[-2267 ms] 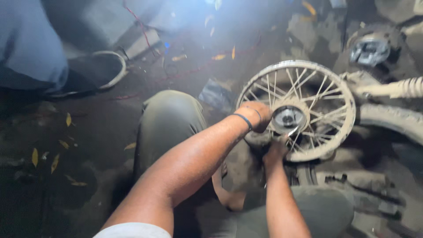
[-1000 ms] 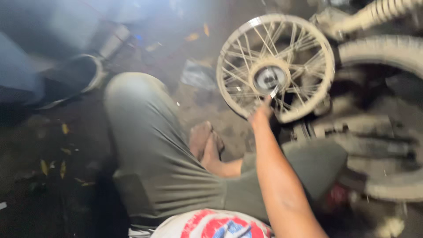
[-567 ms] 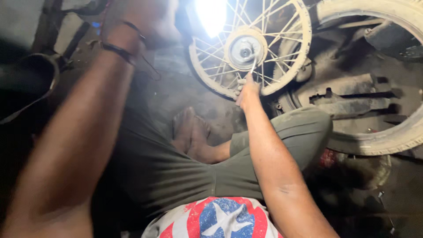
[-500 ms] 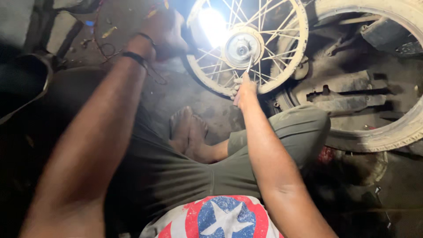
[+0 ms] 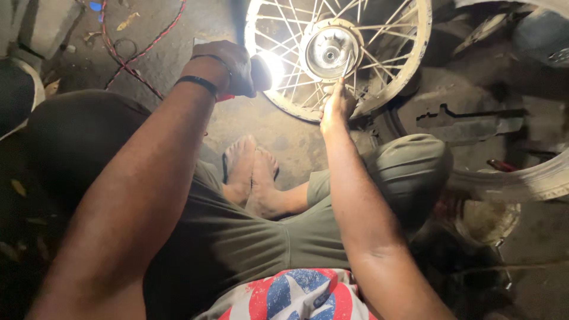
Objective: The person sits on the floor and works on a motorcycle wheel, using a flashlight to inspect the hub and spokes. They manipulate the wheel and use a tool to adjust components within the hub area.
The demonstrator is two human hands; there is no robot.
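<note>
Left hand (image 5: 228, 68) lowered, torch (image 5: 267, 70) lighting wheel (image 5: 338, 56).

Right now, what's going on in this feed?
A person sits on the ground with a spoked wheel lying in front of their bare feet. The left hand grips a lit torch aimed at the wheel's hub. The right hand holds a thin metal tool whose tip is at the hub's edge. A tyre lies to the right.
</note>
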